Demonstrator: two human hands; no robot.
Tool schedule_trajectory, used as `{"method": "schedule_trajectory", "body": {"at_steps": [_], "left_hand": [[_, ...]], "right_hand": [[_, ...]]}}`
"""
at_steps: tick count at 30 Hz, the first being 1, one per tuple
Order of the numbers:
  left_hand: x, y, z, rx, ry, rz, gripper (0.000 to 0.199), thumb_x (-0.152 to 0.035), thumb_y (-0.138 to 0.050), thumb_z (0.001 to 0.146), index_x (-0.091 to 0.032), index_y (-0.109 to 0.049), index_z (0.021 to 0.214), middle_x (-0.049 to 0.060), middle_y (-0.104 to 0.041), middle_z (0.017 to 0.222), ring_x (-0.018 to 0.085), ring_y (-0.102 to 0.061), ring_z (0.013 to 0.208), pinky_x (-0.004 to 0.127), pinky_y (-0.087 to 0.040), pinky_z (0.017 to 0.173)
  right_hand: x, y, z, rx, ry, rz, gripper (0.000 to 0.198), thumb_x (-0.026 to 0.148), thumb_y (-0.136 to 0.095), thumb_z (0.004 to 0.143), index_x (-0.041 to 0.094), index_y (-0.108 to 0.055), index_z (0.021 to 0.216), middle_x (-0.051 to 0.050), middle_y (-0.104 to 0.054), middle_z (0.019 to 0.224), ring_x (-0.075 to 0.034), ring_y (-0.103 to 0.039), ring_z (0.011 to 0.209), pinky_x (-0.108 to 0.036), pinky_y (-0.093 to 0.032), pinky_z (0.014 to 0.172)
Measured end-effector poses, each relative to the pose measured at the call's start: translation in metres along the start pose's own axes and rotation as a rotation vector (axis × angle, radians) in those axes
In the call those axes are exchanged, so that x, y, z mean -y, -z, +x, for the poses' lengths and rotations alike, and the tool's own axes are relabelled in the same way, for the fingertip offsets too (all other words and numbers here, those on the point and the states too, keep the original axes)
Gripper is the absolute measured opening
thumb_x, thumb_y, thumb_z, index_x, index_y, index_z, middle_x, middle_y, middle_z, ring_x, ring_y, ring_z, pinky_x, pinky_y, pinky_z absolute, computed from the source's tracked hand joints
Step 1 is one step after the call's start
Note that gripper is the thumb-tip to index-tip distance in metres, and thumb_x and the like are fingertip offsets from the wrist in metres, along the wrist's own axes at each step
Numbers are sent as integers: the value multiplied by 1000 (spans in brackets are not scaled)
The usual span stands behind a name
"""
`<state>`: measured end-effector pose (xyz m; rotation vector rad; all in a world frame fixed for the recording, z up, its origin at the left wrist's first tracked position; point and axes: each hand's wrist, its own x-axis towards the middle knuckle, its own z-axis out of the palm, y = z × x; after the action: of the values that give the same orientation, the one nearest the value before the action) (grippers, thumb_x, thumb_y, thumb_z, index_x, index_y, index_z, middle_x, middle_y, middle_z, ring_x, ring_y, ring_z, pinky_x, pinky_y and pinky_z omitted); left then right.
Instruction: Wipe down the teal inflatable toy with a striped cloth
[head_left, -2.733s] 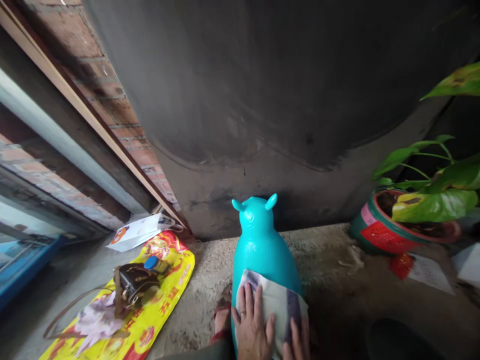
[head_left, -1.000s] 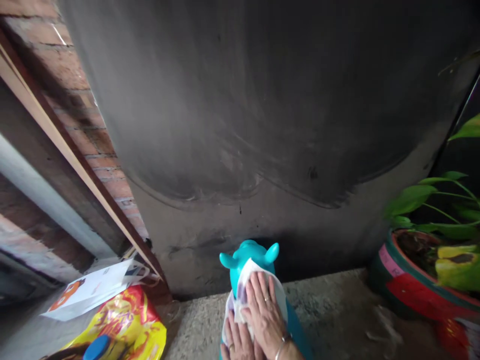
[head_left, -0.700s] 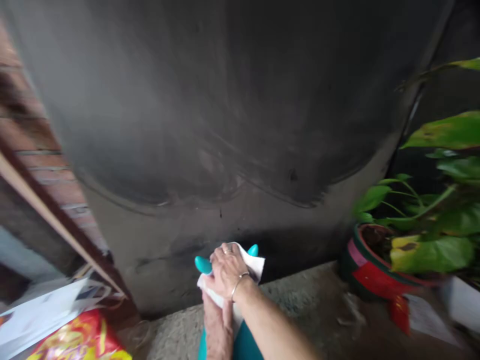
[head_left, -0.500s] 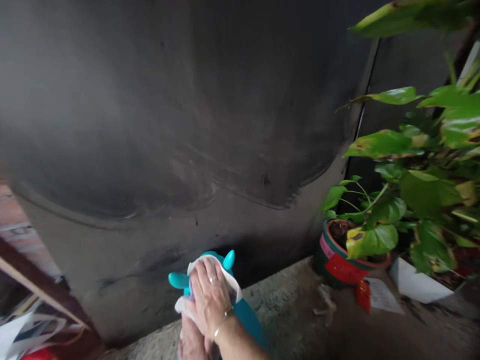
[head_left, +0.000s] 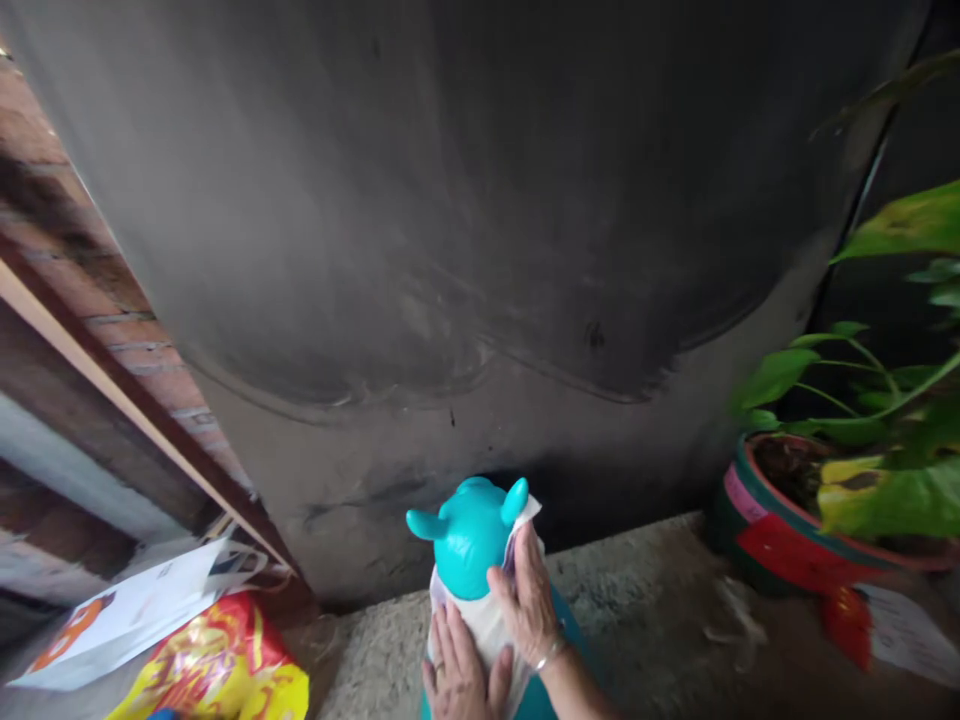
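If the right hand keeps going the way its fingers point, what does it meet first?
Probably the right ear of the turquoise plastic animal toy: the right hand, flat on the white cloth, points up toward it. Depth is unclear.

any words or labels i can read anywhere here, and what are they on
None can be read.
Yellow and red bag: red printed shapes, too blurred to read.
White paper bag: an orange figure and small dark marks, too small to read.
Plant pot: pink and red patches, no legible characters.
Red tag and paper beside the pot: blurred.
Turquoise toy, cloth, left hand, right hand: no text.
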<state>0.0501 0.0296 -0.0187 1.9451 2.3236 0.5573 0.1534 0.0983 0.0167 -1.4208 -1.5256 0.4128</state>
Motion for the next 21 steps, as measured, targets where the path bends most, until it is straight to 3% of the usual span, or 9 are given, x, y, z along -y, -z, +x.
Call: {"method": "schedule_trajectory", "body": {"at_steps": [3, 6, 9, 12, 16, 18, 21], "left_hand": [[2, -9, 7, -66, -42, -69, 86, -48, -34, 88, -6, 13, 147, 25, -20, 155, 35, -25, 143, 58, -32, 109], [9, -17, 8, -80, -41, -91, 88, -51, -35, 86, -6, 9, 148, 24, -18, 156, 34, -18, 145, 59, -27, 112], [13, -19, 8, 11, -35, -73, 89, -52, -38, 84, -4, 2, 148, 23, -17, 157, 33, -15, 146, 58, -24, 114], [13, -7, 0, 138, -13, -18, 81, -51, -41, 84, -9, -13, 148, 18, -17, 158, 32, -12, 146, 58, -26, 113], [7, 27, -35, 281, -20, 46, 70, -48, -42, 86, -18, -24, 147, 13, -14, 158, 32, -13, 146, 58, -31, 109], [6, 44, -60, 361, -36, 62, 73, -48, -47, 84, -19, -24, 146, 15, -13, 157, 34, -14, 145, 59, -33, 108], [16, 62, -93, 479, -64, 44, 78, -47, -54, 78, -20, -25, 145, 14, -11, 157, 35, -13, 145, 59, -34, 107]], "right_hand": [[13, 12, 22, 46, -25, 34, 74, 55, -35, 93, 17, -9, 150, -11, -25, 155, -29, -20, 143, -53, -25, 116], [8, 26, 21, 188, -72, 3, 72, 56, -27, 94, 14, -9, 150, -10, -23, 156, -24, -21, 144, -44, -26, 117], [-7, 42, 3, 392, -220, -105, 74, 58, -26, 92, 9, -20, 148, -16, -33, 151, -26, -34, 138, -43, -32, 113], [-16, 56, -25, 507, -325, -222, 81, 62, -38, 86, 4, -34, 142, -22, -34, 148, -33, -31, 138, -49, -29, 113], [-15, 65, -82, 515, -374, -397, 89, 63, -42, 83, -1, -28, 143, -23, -23, 152, -34, -19, 142, -47, -26, 115], [-15, 67, -119, 483, -369, -491, 84, 63, -41, 83, 2, -34, 141, -22, -28, 151, -35, -23, 141, -48, -30, 113], [-22, 78, -171, 400, -328, -513, 73, 65, -45, 80, 14, -50, 132, -18, -47, 141, -37, -38, 134, -53, -40, 105]]}}
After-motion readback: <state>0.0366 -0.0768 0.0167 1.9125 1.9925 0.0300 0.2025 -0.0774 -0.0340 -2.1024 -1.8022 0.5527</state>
